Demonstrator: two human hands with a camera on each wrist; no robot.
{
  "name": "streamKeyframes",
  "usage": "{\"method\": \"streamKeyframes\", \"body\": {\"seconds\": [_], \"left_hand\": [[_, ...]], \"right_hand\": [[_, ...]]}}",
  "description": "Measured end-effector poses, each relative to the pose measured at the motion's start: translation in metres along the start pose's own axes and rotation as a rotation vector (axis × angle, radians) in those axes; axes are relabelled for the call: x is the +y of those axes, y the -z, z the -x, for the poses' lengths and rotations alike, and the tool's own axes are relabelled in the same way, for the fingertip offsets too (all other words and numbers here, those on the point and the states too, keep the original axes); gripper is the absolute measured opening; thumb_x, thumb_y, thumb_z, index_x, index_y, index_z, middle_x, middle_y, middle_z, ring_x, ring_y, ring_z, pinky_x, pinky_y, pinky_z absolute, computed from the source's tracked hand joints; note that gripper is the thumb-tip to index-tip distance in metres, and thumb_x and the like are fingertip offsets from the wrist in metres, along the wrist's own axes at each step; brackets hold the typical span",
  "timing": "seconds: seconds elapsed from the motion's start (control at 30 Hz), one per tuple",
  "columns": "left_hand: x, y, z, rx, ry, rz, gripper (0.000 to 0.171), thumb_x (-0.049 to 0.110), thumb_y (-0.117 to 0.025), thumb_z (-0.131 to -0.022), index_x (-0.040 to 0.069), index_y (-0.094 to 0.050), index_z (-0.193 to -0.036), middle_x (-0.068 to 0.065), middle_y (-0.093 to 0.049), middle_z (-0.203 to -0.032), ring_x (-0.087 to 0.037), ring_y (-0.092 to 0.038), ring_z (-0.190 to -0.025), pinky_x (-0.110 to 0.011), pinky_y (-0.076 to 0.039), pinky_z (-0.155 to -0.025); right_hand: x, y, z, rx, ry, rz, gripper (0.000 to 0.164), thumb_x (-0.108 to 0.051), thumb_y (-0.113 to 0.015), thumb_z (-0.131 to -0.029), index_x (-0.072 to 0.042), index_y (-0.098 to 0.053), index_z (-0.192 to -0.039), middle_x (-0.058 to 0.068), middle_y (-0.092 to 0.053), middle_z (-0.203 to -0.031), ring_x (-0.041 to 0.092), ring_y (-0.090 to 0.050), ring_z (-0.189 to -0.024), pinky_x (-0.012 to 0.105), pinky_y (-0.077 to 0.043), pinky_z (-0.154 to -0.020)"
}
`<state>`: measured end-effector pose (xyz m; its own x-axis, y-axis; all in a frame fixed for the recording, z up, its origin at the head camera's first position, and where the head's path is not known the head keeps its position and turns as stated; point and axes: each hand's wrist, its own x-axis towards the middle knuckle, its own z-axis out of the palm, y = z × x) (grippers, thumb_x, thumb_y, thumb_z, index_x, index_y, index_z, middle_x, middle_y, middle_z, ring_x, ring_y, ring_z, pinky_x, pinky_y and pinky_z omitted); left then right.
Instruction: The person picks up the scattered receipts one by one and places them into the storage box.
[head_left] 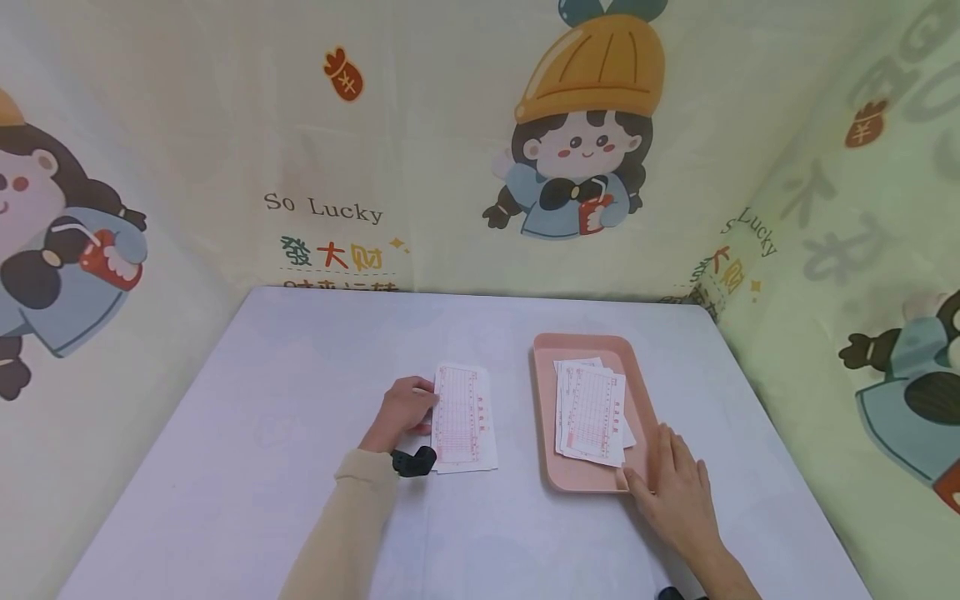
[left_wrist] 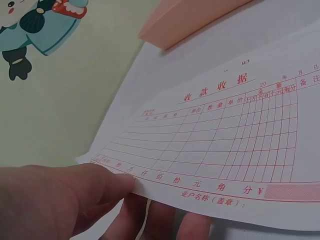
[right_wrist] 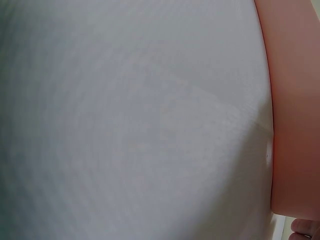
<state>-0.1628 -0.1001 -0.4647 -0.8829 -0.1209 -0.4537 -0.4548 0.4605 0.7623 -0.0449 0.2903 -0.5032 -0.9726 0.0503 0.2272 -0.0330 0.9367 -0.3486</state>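
Several white receipt slips with red print (head_left: 459, 417) lie in a loose pile on the table. At the pile's left edge, my left hand (head_left: 408, 406) pinches a receipt slip (left_wrist: 200, 135), thumb on top and fingers beneath, as the left wrist view shows. A pink tray (head_left: 555, 475) stands to the right of the pile and holds more receipt slips (head_left: 592, 412), fanned slightly. My right hand (head_left: 678, 492) rests against the tray's near right corner with its fingers straight along the side. In the right wrist view the tray's side wall (right_wrist: 297, 110) shows at the right.
The white table (head_left: 285, 467) has its back edge against a printed curtain (head_left: 442, 150). More printed cloth hangs along the left and right sides. A black wrist strap (head_left: 414, 462) sits on the left wrist.
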Motion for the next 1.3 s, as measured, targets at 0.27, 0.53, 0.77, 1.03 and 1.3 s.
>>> {"method": "streamKeyframes", "body": {"seconds": [0.27, 0.53, 0.77, 1.03, 1.3], "left_hand": [[-0.001, 0.006, 0.001, -0.039, 0.008, 0.073, 0.032, 0.017, -0.058, -0.098, 0.009, -0.057, -0.128, -0.014, -0.066, -0.103, -0.022, -0.063, -0.081, -0.025, -0.059, -0.062], [0.002, 0.009, 0.002, -0.086, -0.005, 0.141, 0.035, 0.016, -0.057, -0.097, 0.008, -0.056, -0.13, -0.015, -0.067, -0.11, -0.022, -0.065, -0.089, -0.028, -0.061, -0.069], [0.007, 0.01, 0.005, -0.111, -0.027, 0.183, 0.036, 0.017, -0.056, -0.098, 0.008, -0.054, -0.133, -0.015, -0.065, -0.117, -0.024, -0.066, -0.095, -0.032, -0.062, -0.077], [0.014, 0.008, 0.003, -0.143, -0.049, 0.213, 0.035, 0.02, -0.058, -0.099, 0.01, -0.054, -0.132, -0.014, -0.066, -0.115, -0.024, -0.068, -0.093, -0.034, -0.062, -0.078], [0.021, 0.003, 0.002, -0.169, -0.066, 0.252, 0.033, 0.018, -0.059, -0.098, 0.009, -0.055, -0.13, -0.014, -0.067, -0.113, -0.024, -0.069, -0.09, -0.035, -0.063, -0.076]], "right_hand": [[0.001, -0.001, 0.001, -0.002, -0.001, -0.008, 0.092, -0.043, -0.066, -0.089, 0.007, -0.021, -0.153, 0.035, -0.034, -0.148, 0.051, -0.032, -0.136, 0.076, -0.022, -0.105], [0.001, -0.001, 0.001, -0.003, -0.006, -0.001, 0.093, -0.044, -0.066, -0.089, 0.007, -0.021, -0.153, 0.034, -0.034, -0.149, 0.051, -0.032, -0.137, 0.077, -0.022, -0.105], [0.001, -0.001, 0.001, -0.01, -0.015, 0.007, 0.093, -0.044, -0.066, -0.089, 0.007, -0.021, -0.153, 0.034, -0.034, -0.149, 0.05, -0.032, -0.137, 0.077, -0.022, -0.105], [0.002, -0.002, 0.0, -0.01, -0.018, 0.003, 0.094, -0.044, -0.066, -0.089, 0.006, -0.019, -0.154, 0.034, -0.033, -0.148, 0.051, -0.032, -0.137, 0.077, -0.022, -0.106], [0.004, -0.004, -0.001, -0.01, -0.014, -0.002, 0.094, -0.044, -0.066, -0.089, 0.006, -0.019, -0.154, 0.035, -0.033, -0.148, 0.051, -0.032, -0.136, 0.077, -0.022, -0.105]]}}
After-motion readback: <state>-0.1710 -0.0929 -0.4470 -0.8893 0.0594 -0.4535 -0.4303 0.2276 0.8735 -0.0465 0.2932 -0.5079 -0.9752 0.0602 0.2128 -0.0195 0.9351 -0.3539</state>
